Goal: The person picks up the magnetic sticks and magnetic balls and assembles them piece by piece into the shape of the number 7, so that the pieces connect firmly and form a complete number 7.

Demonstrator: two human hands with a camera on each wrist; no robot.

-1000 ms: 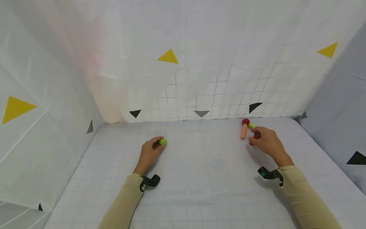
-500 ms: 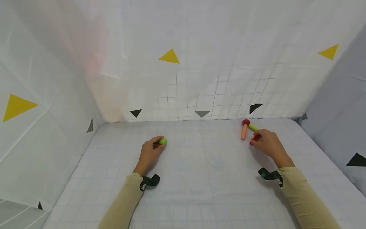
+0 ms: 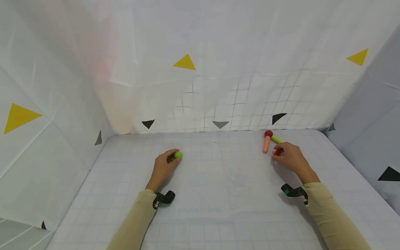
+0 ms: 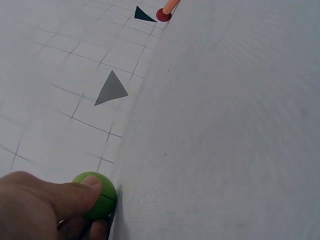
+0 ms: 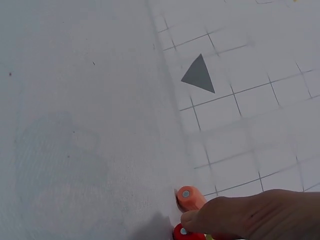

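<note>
On the left side of the table, my left hand [image 3: 164,166] pinches a bright green ball [image 3: 178,155] between thumb and fingers. In the left wrist view the thumb lies over the ball, which has a seam around it. At the right, my right hand [image 3: 292,158] pinches a short red stick [image 3: 277,152], partly hidden by the fingers. A pale metal disc shows on the red stick's end in the right wrist view. Just beyond lie an orange stick [image 3: 266,144] and a yellow-green stick [image 3: 276,139], both meeting a dark red ball [image 3: 268,133] at their far ends.
A white table [image 3: 212,187] with a faint grid spreads under both hands. Its back edge meets a white sheet wall [image 3: 237,62] with yellow, grey and black triangles. Side walls rise at left and right. Each wrist wears a dark camera mount [image 3: 165,197].
My right hand shifts slightly and its fingers change their hold on the red stick, which turns a little. More of the yellow-green stick shows now. The left hand and green ball stay put.
</note>
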